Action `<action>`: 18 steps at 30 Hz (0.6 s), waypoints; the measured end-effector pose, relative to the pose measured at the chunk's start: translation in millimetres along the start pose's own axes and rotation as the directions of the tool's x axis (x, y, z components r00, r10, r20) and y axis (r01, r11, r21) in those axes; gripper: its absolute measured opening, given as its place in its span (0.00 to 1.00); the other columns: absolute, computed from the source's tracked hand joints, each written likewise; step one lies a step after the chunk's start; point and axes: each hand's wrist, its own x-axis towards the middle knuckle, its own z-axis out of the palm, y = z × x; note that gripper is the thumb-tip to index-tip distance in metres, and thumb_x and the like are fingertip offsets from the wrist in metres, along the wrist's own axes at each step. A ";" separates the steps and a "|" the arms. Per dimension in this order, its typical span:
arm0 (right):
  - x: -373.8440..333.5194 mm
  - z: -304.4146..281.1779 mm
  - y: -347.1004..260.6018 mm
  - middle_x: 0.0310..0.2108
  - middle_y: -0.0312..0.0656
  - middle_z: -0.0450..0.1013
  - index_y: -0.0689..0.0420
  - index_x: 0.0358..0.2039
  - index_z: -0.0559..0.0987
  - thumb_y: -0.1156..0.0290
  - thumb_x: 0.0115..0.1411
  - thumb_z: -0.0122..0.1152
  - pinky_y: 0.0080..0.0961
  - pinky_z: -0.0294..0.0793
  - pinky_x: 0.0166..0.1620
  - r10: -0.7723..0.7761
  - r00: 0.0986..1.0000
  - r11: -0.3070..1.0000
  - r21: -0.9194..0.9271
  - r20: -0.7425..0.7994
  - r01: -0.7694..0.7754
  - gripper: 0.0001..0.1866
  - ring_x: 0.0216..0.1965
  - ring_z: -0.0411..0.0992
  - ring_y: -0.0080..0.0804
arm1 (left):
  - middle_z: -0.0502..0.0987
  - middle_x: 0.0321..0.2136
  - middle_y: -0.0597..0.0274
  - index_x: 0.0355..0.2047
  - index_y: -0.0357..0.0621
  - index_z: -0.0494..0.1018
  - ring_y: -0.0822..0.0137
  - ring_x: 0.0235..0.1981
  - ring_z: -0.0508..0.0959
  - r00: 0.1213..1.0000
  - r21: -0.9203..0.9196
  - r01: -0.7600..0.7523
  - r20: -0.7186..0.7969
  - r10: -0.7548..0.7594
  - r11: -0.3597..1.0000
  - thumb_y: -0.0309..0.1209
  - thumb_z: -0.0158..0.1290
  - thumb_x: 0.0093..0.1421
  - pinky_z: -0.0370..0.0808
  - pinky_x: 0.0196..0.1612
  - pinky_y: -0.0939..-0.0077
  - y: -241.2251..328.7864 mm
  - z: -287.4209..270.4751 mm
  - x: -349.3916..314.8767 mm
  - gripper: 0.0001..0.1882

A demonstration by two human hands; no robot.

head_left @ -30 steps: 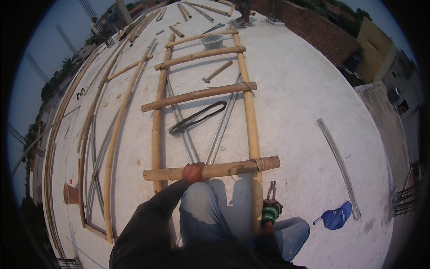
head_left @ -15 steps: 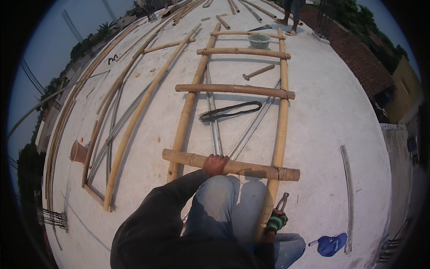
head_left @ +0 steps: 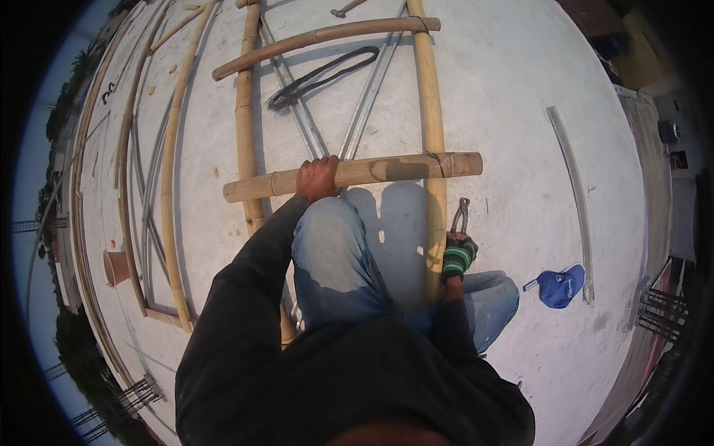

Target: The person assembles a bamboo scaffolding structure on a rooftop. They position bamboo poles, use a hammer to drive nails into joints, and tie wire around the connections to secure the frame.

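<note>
My left hand [head_left: 318,178] is closed over a thick bamboo crosspiece [head_left: 394,169], just beyond my bent knee. This crosspiece lies across two long bamboo poles, the left pole [head_left: 245,141] and the right pole [head_left: 426,97], in a ladder-like frame. Dark wire ties are visible where it meets the right pole. Beside that pole my right hand [head_left: 459,253], in green-and-black striped knit, is closed around a pair of pincers [head_left: 460,215] with the jaws pointing away from me. A folded bundle of black tie wire [head_left: 320,78] lies inside the frame, over metal strips [head_left: 362,108].
A blue cap [head_left: 559,287] and a grey strip [head_left: 571,186] lie to the right. Farther off are another crosspiece [head_left: 327,37] and a hammer [head_left: 346,9]. At left lie a second bamboo frame [head_left: 172,149] and a brown bucket [head_left: 115,267]. Rebar [head_left: 662,316] sticks out near the right edge.
The view has tipped downward, so the frame's far end, the basin and the standing person have left the picture. Both hands keep their holds on the crosspiece and pincers.
</note>
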 end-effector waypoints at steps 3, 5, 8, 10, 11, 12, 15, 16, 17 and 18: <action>1.2 4.8 6.7 0.45 0.50 0.74 0.63 0.35 0.82 0.67 0.51 0.79 0.42 0.78 0.50 0.021 0.999 0.998 0.052 -0.024 -0.020 0.17 0.42 0.78 0.43 | 0.84 0.36 0.51 0.42 0.43 0.74 0.47 0.40 0.86 1.000 0.007 -0.005 0.023 0.005 1.000 0.34 0.71 0.48 0.79 0.44 0.48 1.4 -3.1 0.6 0.23; 2.3 6.6 12.2 0.46 0.49 0.73 0.62 0.35 0.83 0.66 0.50 0.80 0.41 0.77 0.52 0.009 1.000 1.000 0.031 -0.030 -0.008 0.17 0.43 0.77 0.43 | 0.84 0.35 0.50 0.42 0.43 0.74 0.46 0.39 0.86 0.989 -0.044 -0.051 0.138 0.057 0.998 0.35 0.71 0.48 0.80 0.44 0.48 -5.6 -12.3 8.0 0.24; 4.0 7.5 15.6 0.46 0.50 0.74 0.61 0.34 0.83 0.64 0.50 0.80 0.42 0.77 0.52 0.028 0.999 0.999 -0.021 -0.045 -0.029 0.17 0.43 0.77 0.46 | 0.84 0.35 0.48 0.43 0.42 0.74 0.46 0.39 0.86 0.961 -0.101 -0.110 0.242 0.132 0.989 0.36 0.72 0.48 0.80 0.44 0.47 -13.0 -21.1 17.0 0.25; 4.5 7.2 12.2 0.44 0.50 0.76 0.61 0.33 0.84 0.63 0.50 0.80 0.43 0.78 0.51 -0.011 0.998 1.000 0.002 -0.063 0.011 0.17 0.43 0.78 0.46 | 0.84 0.34 0.48 0.43 0.42 0.75 0.46 0.38 0.86 0.967 -0.114 -0.113 0.216 0.136 0.987 0.37 0.73 0.48 0.80 0.44 0.47 -12.6 -18.5 16.4 0.25; 3.2 6.1 9.4 0.43 0.51 0.77 0.61 0.33 0.84 0.63 0.50 0.80 0.44 0.78 0.51 0.049 0.997 0.999 0.010 -0.053 -0.049 0.17 0.43 0.78 0.47 | 0.84 0.34 0.48 0.43 0.42 0.75 0.45 0.38 0.86 0.979 -0.109 -0.083 0.178 0.102 0.991 0.37 0.73 0.48 0.80 0.44 0.48 -8.7 -13.7 14.5 0.25; 3.0 4.7 5.0 0.38 0.52 0.80 0.61 0.32 0.84 0.64 0.50 0.79 0.45 0.79 0.48 0.023 0.999 1.000 -0.007 -0.043 -0.023 0.16 0.39 0.80 0.47 | 0.84 0.34 0.48 0.42 0.42 0.75 0.45 0.38 0.86 0.990 -0.101 -0.040 0.133 0.054 0.994 0.37 0.73 0.48 0.80 0.43 0.48 -7.0 -10.1 7.7 0.25; -3.0 -2.8 -5.9 0.30 0.46 0.82 0.63 0.33 0.79 0.76 0.59 0.74 0.33 0.83 0.34 0.041 0.992 0.968 0.242 0.117 -0.069 0.09 0.27 0.80 0.33 | 0.84 0.33 0.48 0.41 0.42 0.76 0.45 0.37 0.86 0.999 0.017 -0.014 -0.046 0.014 1.000 0.38 0.73 0.49 0.80 0.43 0.48 -0.6 1.0 -3.6 0.24; -3.5 -2.6 -8.8 0.30 0.46 0.82 0.63 0.33 0.79 0.75 0.60 0.73 0.33 0.83 0.35 -0.031 0.997 0.994 0.111 0.072 0.023 0.09 0.28 0.80 0.33 | 0.84 0.33 0.48 0.42 0.41 0.76 0.44 0.37 0.86 0.999 0.011 -0.006 -0.052 0.006 1.000 0.39 0.73 0.49 0.80 0.43 0.49 -0.8 2.7 -4.4 0.25; -4.4 -4.5 -10.2 0.30 0.46 0.83 0.63 0.34 0.80 0.75 0.60 0.73 0.33 0.83 0.36 0.009 0.996 0.994 0.110 0.087 -0.019 0.08 0.30 0.80 0.33 | 0.84 0.33 0.48 0.42 0.41 0.76 0.45 0.38 0.86 1.000 -0.018 -0.013 -0.011 0.013 1.000 0.40 0.73 0.48 0.80 0.43 0.49 -3.6 2.6 -3.7 0.25; -4.4 -2.9 -10.9 0.30 0.46 0.83 0.63 0.34 0.80 0.75 0.60 0.73 0.33 0.82 0.37 0.015 0.994 0.999 0.043 0.104 -0.019 0.08 0.31 0.80 0.32 | 0.84 0.33 0.47 0.43 0.41 0.77 0.45 0.38 0.86 0.999 -0.045 -0.016 0.046 0.018 0.999 0.40 0.73 0.48 0.80 0.43 0.49 -6.7 1.4 0.0 0.26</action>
